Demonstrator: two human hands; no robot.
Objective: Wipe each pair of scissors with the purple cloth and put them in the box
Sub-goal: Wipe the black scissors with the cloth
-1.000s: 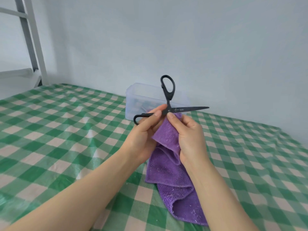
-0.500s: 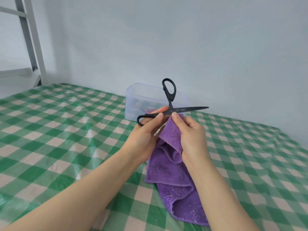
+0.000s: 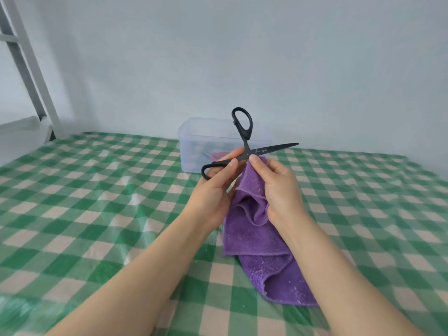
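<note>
I hold black scissors [image 3: 244, 134] spread wide in front of me, one handle loop up, one blade pointing right. My left hand [image 3: 214, 187] pinches the lower handle near the pivot. My right hand [image 3: 278, 187] grips the purple cloth [image 3: 257, 238] and presses its top fold up against the scissors just under the pivot. The cloth hangs down and its lower end lies on the table. Behind the scissors stands the clear plastic box [image 3: 194, 144], lid off, with dark and reddish items dimly visible inside.
A green and white checked tablecloth [image 3: 84, 202] covers the table, which runs up to a pale wall. A grey metal ladder frame [image 3: 26, 69] stands at the far left beside a low white surface.
The scissors and both hands shifted slightly right and down, then held. The upright handle loop has tilted a little. The grips are the same.
</note>
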